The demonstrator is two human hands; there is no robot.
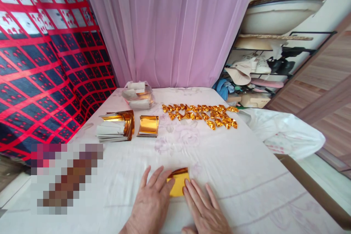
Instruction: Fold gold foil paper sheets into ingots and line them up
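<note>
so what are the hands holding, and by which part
Nothing is lifted: the left hand and right hand press a gold foil sheet flat on the white cloth, fingertips on its left and right edges.

**Both hands flat, fingers forward**

The left hand [152,201] lies palm down, fingers spread and pointing away from the body, its thumb angled inward toward the other hand; the right hand [204,208] lies palm down just beside it, fingers straight and close together, slanting up and to the left; both wrists are cut off by the lower edge of view; neither hand is closed in a grip.
</note>
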